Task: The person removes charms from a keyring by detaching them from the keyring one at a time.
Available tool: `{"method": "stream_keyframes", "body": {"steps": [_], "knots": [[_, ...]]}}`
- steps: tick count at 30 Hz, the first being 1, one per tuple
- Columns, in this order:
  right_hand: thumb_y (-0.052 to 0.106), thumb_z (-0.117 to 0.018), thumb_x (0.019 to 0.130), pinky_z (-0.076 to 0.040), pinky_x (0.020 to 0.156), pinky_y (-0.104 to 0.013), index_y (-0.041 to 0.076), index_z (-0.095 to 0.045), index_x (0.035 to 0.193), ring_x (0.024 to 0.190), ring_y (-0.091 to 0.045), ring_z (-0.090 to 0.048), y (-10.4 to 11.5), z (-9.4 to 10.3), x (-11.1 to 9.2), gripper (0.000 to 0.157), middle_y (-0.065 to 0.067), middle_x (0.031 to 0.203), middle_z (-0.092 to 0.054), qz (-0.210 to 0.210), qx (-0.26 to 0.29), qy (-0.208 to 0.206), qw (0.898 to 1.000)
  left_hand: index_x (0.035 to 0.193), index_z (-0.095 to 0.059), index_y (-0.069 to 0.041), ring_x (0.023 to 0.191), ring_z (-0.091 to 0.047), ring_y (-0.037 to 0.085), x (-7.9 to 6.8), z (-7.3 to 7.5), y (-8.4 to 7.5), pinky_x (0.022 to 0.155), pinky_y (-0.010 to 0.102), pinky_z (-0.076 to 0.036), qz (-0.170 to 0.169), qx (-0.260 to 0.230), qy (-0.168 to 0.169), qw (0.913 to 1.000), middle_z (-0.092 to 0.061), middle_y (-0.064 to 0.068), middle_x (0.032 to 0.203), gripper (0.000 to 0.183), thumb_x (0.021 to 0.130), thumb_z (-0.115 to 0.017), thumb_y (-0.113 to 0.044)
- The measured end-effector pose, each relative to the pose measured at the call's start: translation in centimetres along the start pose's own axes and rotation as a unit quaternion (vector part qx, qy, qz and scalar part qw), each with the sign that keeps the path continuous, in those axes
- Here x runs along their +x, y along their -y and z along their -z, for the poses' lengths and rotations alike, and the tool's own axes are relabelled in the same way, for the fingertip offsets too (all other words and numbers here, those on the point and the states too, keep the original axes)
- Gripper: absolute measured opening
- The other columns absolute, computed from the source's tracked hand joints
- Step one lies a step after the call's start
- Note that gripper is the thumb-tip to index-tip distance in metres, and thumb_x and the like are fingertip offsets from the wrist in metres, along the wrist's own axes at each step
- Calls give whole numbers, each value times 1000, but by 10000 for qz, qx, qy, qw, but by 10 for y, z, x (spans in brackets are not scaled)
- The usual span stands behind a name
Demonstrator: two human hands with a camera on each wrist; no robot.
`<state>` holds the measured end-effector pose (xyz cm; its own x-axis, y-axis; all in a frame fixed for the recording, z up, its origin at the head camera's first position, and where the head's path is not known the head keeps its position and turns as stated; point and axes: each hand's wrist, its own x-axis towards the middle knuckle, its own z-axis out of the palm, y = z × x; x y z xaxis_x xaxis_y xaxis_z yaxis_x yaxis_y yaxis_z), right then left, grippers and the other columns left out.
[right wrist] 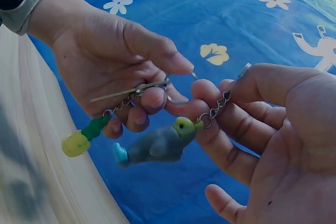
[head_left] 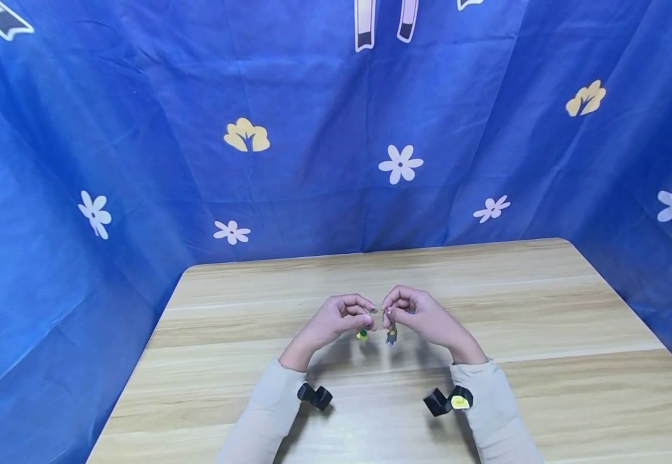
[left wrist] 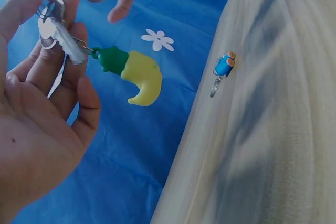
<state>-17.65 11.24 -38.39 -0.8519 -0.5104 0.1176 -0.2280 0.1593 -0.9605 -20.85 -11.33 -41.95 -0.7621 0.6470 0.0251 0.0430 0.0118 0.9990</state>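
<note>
My left hand [head_left: 336,322] pinches a metal key ring with a silver key [left wrist: 68,44] on it. From that ring, on a short chain, hangs a yellow charm with a green cap [left wrist: 144,77], curved like a pepper. Close by, my right hand [head_left: 425,317] grips the chain and ring of a grey bird-shaped charm [right wrist: 163,142] with a yellow head and a light blue tail end. Both hands are raised above the table, fingertips nearly meeting. Some of the rings are hidden by the fingers.
On the wooden table [head_left: 226,380] lies a small blue-and-orange charm [left wrist: 224,65] with a metal clasp, mostly hidden behind my right hand in the head view. A blue curtain [head_left: 313,193] with flower prints hangs beyond the table's back and side edges.
</note>
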Motion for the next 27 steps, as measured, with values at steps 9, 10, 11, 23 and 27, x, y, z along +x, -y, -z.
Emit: {"method": "stream_keyframes", "body": {"steps": [9, 10, 11, 23, 27], "knots": [[4, -53, 95, -54, 72, -26, -9, -56, 102, 80, -6, -64, -4, 14, -4, 16, -15, 88, -65, 1, -110, -609, 9981, 110, -64, 5, 84, -58, 11, 0, -2, -3, 80, 26, -50, -258, 715, -378, 9964, -67, -7, 95, 30, 86, -65, -14], [5, -54, 95, -55, 73, -27, -8, -57, 103, 81, -6, -64, -4, 16, -5, 15, -14, 89, -65, -13, -135, -678, 9976, 110, -64, 4, 84, -59, 11, 0, -2, -3, 81, 26, -50, -275, 721, -406, 9962, -66, -7, 96, 30, 86, -65, -13], [5, -54, 95, -55, 75, -27, -8, -57, 103, 82, -6, -64, -4, 18, -6, 15, -13, 89, -65, -17, -161, -741, 9971, 110, -64, 4, 85, -58, 11, 0, -2, -3, 81, 26, -49, -319, 741, -424, 9958, -66, -6, 96, 30, 86, -64, -13], [9, -57, 95, -53, 81, -23, -4, -58, 102, 85, -5, -64, -25, 53, -24, 15, -16, 98, -66, -364, -655, -1436, 9868, 116, -56, 14, 84, -64, 4, 0, 0, 0, 80, 20, -53, -158, -12, -340, 9993, -68, -10, 92, 45, 87, -68, -19], [8, -56, 95, -52, 82, -23, -6, -58, 104, 86, -7, -64, -38, 64, -31, 17, -19, 100, -66, -557, -705, -1544, 9839, 115, -54, 17, 83, -62, 3, 1, 0, 1, 79, 19, -52, -248, -136, -301, 9991, -67, -10, 93, 49, 87, -68, -21]]}}
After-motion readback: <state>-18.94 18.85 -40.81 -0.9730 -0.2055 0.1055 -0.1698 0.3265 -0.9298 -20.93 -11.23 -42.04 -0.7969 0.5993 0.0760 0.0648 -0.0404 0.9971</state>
